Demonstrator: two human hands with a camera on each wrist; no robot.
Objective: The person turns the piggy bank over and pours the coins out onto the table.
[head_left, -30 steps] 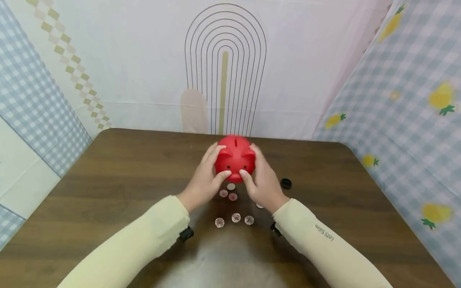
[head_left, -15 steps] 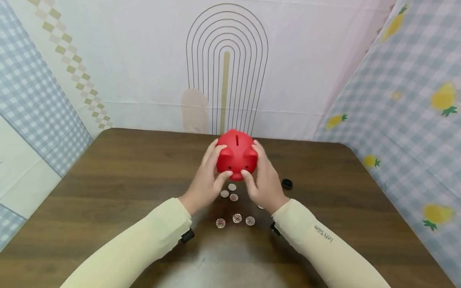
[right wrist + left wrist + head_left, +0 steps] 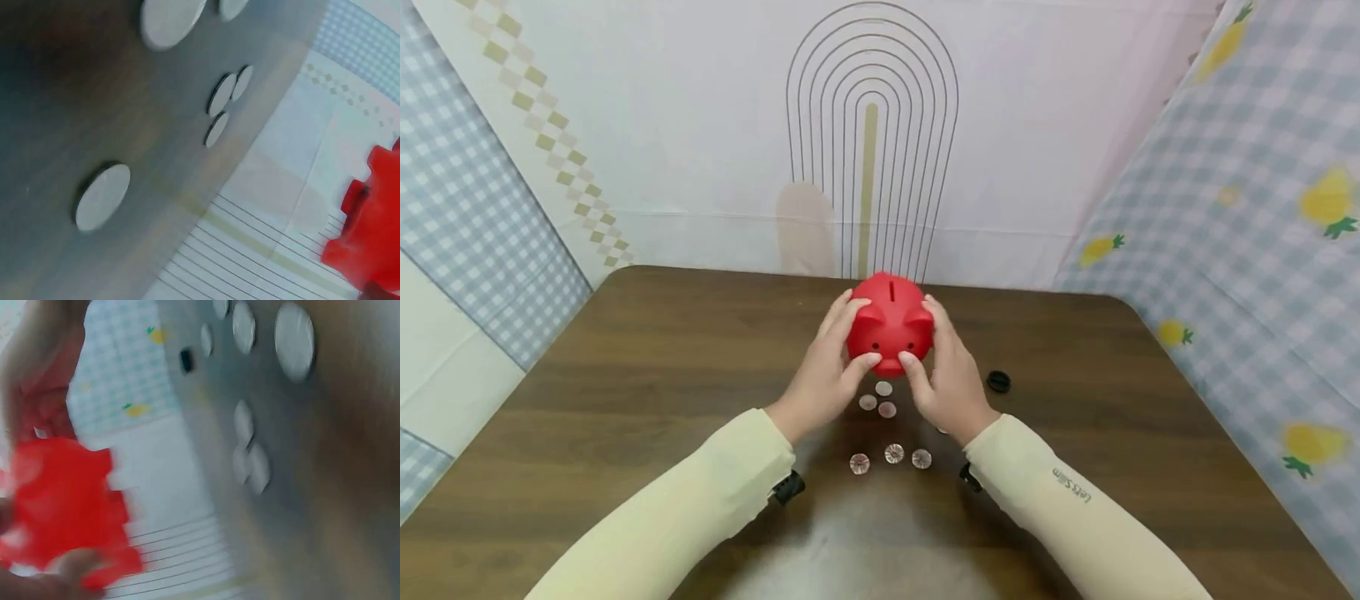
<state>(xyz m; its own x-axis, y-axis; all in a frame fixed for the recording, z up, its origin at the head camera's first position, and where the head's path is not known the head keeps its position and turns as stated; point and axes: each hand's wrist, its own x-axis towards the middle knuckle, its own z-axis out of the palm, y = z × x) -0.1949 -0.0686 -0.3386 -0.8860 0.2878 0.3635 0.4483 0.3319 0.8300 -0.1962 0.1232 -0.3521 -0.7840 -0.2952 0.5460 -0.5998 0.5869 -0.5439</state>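
Note:
Both hands grip a red piggy bank (image 3: 891,323) by its sides, with its face toward me and the coin slot on top. My left hand (image 3: 820,379) has its thumb by the snout and its fingers around one ear. Mirroring it, my right hand (image 3: 953,383) holds the other side. The wrist views show the bank (image 3: 62,500) raised off the table, its stubby feet (image 3: 355,194) facing the tabletop. Beneath and in front of it lie several silvery coins (image 3: 894,453); one is partly hidden by my right wrist.
A small black round plug (image 3: 998,382) lies on the brown wooden table (image 3: 700,333), right of my right hand. Behind the table hangs a white patterned cloth (image 3: 700,125), and blue checked cloth (image 3: 1255,275) covers the right side.
The piggy bank rises slightly and tips snout-down, then comes back down a little, both hands moving with it. The coins and the black plug lie as before.

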